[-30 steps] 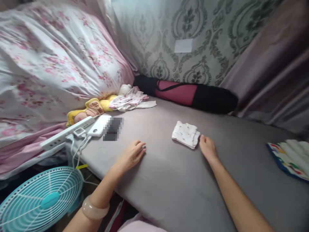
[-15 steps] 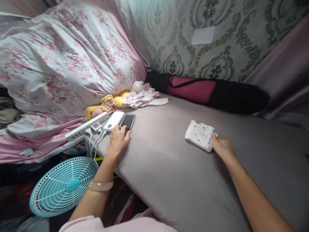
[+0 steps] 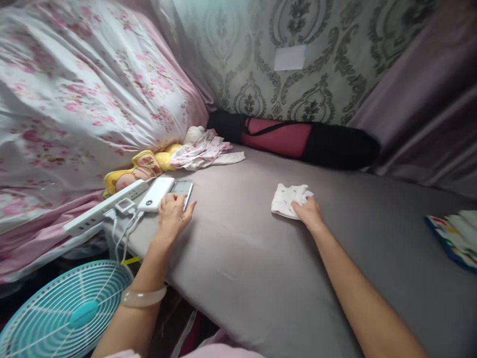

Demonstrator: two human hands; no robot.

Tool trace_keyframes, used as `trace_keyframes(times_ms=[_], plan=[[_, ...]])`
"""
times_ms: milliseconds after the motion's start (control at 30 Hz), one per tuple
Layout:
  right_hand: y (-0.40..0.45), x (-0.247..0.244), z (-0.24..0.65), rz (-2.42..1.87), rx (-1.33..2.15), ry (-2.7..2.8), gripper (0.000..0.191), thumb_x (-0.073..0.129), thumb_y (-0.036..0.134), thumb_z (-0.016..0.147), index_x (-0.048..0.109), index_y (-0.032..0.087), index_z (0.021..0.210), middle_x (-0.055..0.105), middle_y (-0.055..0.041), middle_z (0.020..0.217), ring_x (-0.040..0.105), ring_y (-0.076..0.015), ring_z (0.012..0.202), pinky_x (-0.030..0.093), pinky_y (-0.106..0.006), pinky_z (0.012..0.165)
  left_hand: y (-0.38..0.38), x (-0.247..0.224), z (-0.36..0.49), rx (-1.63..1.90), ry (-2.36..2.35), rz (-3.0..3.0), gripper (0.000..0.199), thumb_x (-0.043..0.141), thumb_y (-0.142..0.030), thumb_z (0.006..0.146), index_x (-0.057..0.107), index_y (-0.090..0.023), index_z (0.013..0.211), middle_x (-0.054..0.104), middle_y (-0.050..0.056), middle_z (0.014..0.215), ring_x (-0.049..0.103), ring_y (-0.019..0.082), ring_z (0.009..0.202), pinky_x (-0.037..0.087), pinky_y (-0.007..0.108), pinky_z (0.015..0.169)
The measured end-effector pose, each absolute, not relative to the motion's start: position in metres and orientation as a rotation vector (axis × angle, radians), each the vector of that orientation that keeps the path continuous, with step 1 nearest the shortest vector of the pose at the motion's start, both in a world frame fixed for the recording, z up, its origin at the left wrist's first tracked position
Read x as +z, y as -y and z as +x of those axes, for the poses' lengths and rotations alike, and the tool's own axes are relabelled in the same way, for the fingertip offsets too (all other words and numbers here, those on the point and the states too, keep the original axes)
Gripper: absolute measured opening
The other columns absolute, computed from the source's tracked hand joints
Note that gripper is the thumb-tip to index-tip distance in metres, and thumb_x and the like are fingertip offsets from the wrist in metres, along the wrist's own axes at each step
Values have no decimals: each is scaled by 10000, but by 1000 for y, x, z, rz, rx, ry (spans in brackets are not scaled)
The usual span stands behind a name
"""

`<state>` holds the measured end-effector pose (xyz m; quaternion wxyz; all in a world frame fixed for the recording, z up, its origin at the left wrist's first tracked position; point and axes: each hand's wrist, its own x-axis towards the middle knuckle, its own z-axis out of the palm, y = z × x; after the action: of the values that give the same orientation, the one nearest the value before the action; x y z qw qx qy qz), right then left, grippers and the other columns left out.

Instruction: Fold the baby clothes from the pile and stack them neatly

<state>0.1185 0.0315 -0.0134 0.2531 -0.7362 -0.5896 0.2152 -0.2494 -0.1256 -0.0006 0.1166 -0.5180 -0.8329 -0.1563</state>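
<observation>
Phone [image 3: 182,187] right of power bank [image 3: 157,193]; cloth [image 3: 283,201] on sheet [image 3: 238,258], farther right; bag [image 3: 283,139] behind, before wall [image 3: 253,59]

No word, brand or number can be read with certainty. On the grey surface [image 3: 238,258], in from its left corner, the phone [image 3: 182,186] shows faint marks on its screen, too small to make out. Beside it, nearer that corner, the white power bank [image 3: 159,191] bears a round dark spot with pale shapes inside; whether they are digits cannot be told. Along the surface's far-left edge, a yellow plush [image 3: 147,161] carries brown marks, blurred past reading. Off the near edge, below the same corner, the fan's hub [image 3: 84,314] has a small line of marking, illegible
</observation>
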Motion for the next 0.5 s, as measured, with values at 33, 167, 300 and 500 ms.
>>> trace_keyframes(times_ms=[33, 167, 300, 500], plan=[[-33, -10, 114, -1955, 607, 1551, 414, 670, 337, 676, 646, 176, 1056, 703, -131, 1024, 669, -276, 951, 528, -358, 824, 124, -1, -245, -502, 2419, -1541, 397, 507, -456, 888, 652, -190, 1146, 555, 143, 1049, 534, 314, 1015, 440, 447, 889], [-36, 6, 111, -1751, 760, 1358, 371, 651, 303, 676, 609, 175, 1022, 707, -96, 1000, 674, -248, 903, 536, -351, 804, 119, -3, -221, -711, 2302, -1769, 424, 480, -483, 885, 656, -192, 1138, 569, 96, 959, 564, 234, 872, 459, 403, 878], [-31, 24, 134, -1541, 854, 1309, 452, 676, 275, 673, 566, 150, 1093, 695, -106, 1072, 669, -211, 919, 527, -315, 804, 118, -3, -196, -836, 2207, -2069, 485, 426, -529, 893, 631, -181, 1160, 597, 85, 1019, 559, 164, 706, 480, 368, 855], [-5, 47, 194, -1494, 875, 1452, 227, 655, 269, 716, 641, 154, 911, 711, -47, 889, 650, -186, 790, 496, -266, 678, 105, -18, -181, -755, 2144, -2413, 516, 426, -557, 821, 614, -231, 1174, 627, 97, 1186, 642, 221, 868, 506, 353, 874]])
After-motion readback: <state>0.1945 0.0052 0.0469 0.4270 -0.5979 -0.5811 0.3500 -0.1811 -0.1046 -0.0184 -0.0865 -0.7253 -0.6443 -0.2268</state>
